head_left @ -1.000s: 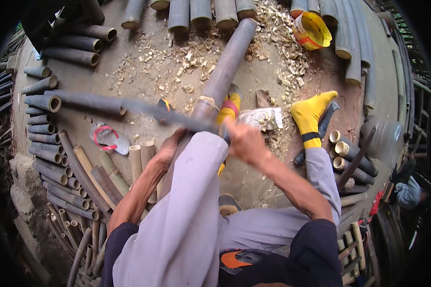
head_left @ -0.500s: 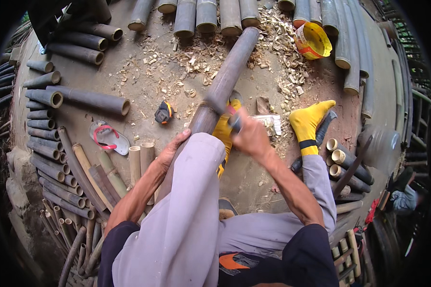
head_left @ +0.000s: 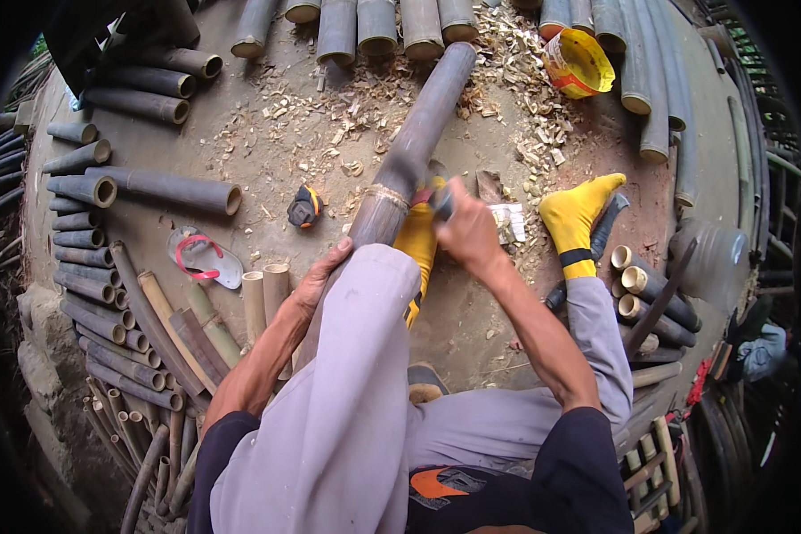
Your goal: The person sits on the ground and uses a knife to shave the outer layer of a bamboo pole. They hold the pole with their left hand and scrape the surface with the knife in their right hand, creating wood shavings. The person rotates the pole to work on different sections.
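A long dark bamboo pole (head_left: 429, 102) slants away from me, its near part lying under my raised leg. My left hand (head_left: 323, 278) is closed around its near part beside my knee. In my right hand (head_left: 470, 233) is the dark handle of a short tool (head_left: 441, 203). The tool's far end is smeared by motion over the pole, just beyond a pale ring at a joint, so its shape cannot be made out. My foot in a yellow sock (head_left: 415, 240) is beneath the pole, partly hidden by it.
Pale wood chips (head_left: 351, 116) litter the ground. A tape measure (head_left: 305, 206) and a sandal (head_left: 206, 256) lie left of the pole. Cut bamboo lengths (head_left: 165, 189) lie around the sides and far edge. A yellow bucket (head_left: 582, 67) lies tipped at the far right.
The tool's blurred end has shifted slightly farther along the pole, and the pale joint ring now shows. My left hand keeps its place on the pole.
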`<state>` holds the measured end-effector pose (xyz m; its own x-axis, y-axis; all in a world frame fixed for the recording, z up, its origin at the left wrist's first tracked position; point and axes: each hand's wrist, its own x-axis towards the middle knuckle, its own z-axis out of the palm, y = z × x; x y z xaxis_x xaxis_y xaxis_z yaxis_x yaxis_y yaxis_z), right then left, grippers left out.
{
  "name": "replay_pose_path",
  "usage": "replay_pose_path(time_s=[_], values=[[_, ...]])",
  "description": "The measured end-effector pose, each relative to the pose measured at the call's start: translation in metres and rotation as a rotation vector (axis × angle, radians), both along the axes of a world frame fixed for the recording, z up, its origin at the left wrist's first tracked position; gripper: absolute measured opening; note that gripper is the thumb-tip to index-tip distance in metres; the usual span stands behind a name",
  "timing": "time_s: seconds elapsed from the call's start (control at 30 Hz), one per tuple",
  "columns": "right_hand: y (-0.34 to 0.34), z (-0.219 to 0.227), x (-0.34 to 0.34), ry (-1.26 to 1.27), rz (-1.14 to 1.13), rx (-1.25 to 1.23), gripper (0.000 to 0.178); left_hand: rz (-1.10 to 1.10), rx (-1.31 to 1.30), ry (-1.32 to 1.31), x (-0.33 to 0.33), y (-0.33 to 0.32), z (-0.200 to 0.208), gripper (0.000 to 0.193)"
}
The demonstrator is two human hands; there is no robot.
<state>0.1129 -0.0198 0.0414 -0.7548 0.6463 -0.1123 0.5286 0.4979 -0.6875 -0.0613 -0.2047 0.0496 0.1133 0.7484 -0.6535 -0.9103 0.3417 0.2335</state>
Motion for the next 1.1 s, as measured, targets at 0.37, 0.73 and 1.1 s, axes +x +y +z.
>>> replay_pose_path(time_s=[0.37, 0.73, 1.1], values=[[0.025, 0.002, -0.007, -0.032, -0.079, -0.067, 0.020, -0.065, -0.145, 0.180, -0.008, 0.016, 0.004, 0.051], [-0.002, 0.018, -0.004, -0.084, 0.062, -0.108, 0.021, 0.074, -0.028, 0.010, 0.002, -0.012, -0.039, 0.052], [-0.019, 0.020, 0.002, -0.031, 0.183, -0.028, 0.025, 0.001, -0.106, 0.095, -0.001, 0.006, 0.012, 0.055]])
